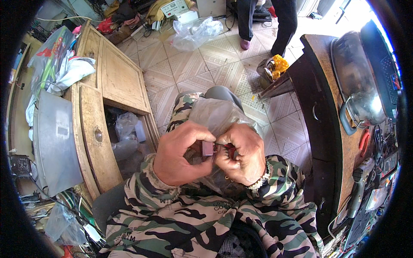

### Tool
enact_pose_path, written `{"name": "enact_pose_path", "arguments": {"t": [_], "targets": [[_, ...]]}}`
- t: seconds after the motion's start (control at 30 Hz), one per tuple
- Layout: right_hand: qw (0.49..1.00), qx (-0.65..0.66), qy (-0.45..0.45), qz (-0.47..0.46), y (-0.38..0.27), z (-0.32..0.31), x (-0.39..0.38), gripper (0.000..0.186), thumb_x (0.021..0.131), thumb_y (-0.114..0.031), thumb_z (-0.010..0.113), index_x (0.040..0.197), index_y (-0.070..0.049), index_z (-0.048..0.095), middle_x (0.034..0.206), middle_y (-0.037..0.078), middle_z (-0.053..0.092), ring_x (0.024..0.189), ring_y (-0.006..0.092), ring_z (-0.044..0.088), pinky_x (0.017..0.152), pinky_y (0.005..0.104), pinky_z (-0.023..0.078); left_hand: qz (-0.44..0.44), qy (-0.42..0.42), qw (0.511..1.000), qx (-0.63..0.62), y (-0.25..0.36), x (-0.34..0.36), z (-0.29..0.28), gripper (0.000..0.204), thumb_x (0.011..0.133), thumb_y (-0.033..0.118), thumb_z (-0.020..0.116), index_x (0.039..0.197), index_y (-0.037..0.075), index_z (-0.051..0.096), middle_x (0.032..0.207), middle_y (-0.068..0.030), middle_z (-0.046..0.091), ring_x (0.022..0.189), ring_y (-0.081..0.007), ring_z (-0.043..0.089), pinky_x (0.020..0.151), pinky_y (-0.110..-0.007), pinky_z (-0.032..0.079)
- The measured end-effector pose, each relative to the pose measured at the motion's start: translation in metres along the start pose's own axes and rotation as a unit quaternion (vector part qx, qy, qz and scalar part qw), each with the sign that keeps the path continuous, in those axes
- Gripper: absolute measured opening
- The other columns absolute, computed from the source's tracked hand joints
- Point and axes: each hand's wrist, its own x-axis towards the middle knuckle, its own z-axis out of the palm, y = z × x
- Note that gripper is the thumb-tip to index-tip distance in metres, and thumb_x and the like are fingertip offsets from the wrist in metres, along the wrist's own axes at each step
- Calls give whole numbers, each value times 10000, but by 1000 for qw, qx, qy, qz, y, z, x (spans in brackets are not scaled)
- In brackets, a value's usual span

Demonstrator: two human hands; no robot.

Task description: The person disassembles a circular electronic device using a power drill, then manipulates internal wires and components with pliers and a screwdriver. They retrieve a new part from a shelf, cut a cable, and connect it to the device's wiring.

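Over my lap, my left hand (184, 151) pinches a small maroon rectangular block (208, 148) between thumb and fingers. Thin metal-looking pins seem to stick out of its right side. My right hand (241, 154) is curled closed right beside the block, its thumb and forefinger close to those pins. Something dark red (230, 150) shows inside that fist; its kind is hidden by the fingers. Beneath both hands a clear plastic bag (215, 115) lies across my knees.
At left stands a wooden cabinet (124, 71) with an open drawer (98, 133) beside bagged items. A dark desk (312, 142) at right carries a lidded metal pot (359, 77), red-handled pliers (364, 142) and cluttered tools. Another person's legs (284, 26) are ahead, near a bag with yellow scraps (278, 64).
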Motion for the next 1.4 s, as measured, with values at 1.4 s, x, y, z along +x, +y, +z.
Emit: {"name": "enact_pose_path", "arguments": {"t": [1.4], "targets": [[997,33,52,-36,-7,4,-16,216,726,102,693,888,-34,647,824,96,667,728,265,651,662,342,518,7,-31,983,-182,-2,-12,-6,511,757,-100,799,1224,-15,610,1216,-138,615,1023,-149,661,870,-273,579]]}}
